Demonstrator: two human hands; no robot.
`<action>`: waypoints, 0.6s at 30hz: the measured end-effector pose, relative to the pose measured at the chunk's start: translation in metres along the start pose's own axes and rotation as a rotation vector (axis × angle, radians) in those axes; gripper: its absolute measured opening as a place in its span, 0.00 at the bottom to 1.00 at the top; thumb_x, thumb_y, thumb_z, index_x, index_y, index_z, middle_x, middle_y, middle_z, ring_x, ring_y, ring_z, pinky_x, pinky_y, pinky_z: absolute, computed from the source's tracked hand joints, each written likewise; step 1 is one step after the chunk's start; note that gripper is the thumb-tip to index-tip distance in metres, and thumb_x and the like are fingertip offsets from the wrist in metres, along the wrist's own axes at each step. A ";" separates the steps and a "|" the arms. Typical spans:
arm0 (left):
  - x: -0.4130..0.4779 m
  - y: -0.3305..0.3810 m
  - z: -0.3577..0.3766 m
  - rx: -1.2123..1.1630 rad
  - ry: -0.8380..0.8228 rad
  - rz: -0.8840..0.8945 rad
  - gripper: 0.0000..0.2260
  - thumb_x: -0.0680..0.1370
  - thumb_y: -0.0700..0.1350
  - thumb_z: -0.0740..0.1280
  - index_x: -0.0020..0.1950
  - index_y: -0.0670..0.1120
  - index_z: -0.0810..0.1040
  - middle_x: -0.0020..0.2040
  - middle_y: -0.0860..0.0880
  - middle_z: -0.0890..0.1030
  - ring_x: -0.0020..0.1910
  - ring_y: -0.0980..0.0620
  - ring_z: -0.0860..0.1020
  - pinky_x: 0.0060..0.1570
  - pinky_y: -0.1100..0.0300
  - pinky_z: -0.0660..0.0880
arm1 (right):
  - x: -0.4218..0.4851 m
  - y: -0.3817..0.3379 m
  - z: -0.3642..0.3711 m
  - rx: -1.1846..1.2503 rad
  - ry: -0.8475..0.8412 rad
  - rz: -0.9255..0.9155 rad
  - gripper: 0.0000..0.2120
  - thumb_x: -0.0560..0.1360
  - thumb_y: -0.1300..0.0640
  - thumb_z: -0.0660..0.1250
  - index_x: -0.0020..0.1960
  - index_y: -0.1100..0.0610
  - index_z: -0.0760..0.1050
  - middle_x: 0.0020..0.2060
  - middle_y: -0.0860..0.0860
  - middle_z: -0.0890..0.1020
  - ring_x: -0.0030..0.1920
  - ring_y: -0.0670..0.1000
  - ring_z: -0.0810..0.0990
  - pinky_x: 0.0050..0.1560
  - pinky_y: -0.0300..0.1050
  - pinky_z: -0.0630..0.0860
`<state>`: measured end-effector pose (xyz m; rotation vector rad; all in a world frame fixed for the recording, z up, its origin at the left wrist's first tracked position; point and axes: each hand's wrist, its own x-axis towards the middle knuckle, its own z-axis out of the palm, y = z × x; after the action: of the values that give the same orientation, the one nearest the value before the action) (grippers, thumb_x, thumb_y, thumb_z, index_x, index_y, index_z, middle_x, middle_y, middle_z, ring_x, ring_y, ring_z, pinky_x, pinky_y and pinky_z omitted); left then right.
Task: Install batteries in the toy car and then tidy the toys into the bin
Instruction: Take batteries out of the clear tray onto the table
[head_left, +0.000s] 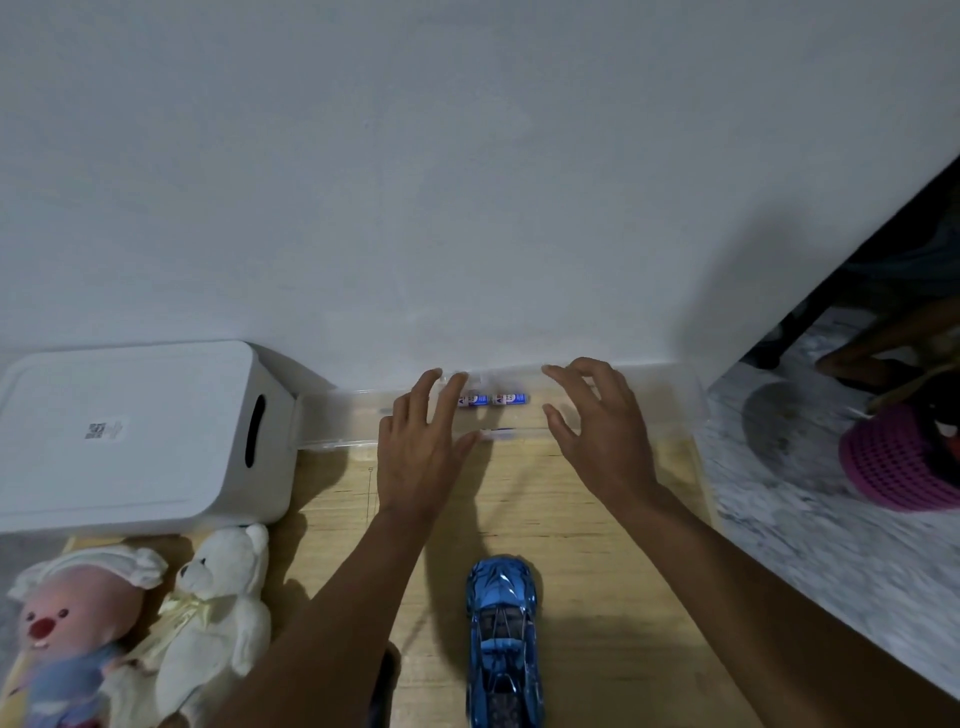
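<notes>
Batteries (493, 399): two blue-labelled cylinders, end to end in clear plastic case (337, 415) against white wall (467, 208), between both hands.
Left hand (418, 447): fingers straight, spread over case, holding nothing.
Right hand (597, 431): fingers loosely bent, empty, just right of batteries.
Toy car (503, 639): glossy blue, between forearms, well apart from hands.

Dim and bluish, lit from behind and left, throwing soft shadows of the left hand (415, 452) and right hand (602, 436) rightward over the wooden board (597, 545) and up the white wall (467, 182). Bowed by wide-angle distortion at the edges, smeared at the pink plush toy (78, 623) and pink basket (893, 462), faintly glinting on the blue toy car (501, 587).
</notes>
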<state>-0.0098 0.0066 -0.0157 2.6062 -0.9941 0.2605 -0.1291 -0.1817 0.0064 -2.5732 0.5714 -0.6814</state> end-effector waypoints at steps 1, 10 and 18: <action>0.000 -0.001 0.000 0.002 -0.006 -0.001 0.34 0.76 0.62 0.71 0.77 0.54 0.62 0.75 0.45 0.70 0.64 0.42 0.76 0.52 0.46 0.79 | -0.002 0.000 0.001 -0.025 -0.007 -0.011 0.22 0.75 0.56 0.73 0.69 0.51 0.76 0.62 0.50 0.75 0.62 0.53 0.75 0.60 0.48 0.76; 0.003 -0.002 -0.002 0.022 -0.049 -0.020 0.38 0.78 0.65 0.68 0.82 0.56 0.54 0.70 0.46 0.76 0.62 0.43 0.76 0.51 0.47 0.78 | -0.009 0.004 0.008 -0.362 -0.058 -0.077 0.34 0.71 0.52 0.76 0.75 0.50 0.70 0.73 0.54 0.70 0.70 0.59 0.69 0.60 0.56 0.75; 0.003 -0.002 -0.004 0.005 -0.080 -0.022 0.40 0.78 0.70 0.59 0.84 0.57 0.45 0.63 0.48 0.81 0.60 0.45 0.77 0.53 0.48 0.75 | -0.014 -0.005 0.006 -0.240 0.028 -0.174 0.20 0.75 0.58 0.71 0.66 0.53 0.78 0.62 0.54 0.78 0.59 0.58 0.78 0.55 0.55 0.77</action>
<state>-0.0062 0.0076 -0.0120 2.6489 -0.9911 0.1546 -0.1358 -0.1688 -0.0010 -2.8670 0.4655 -0.7472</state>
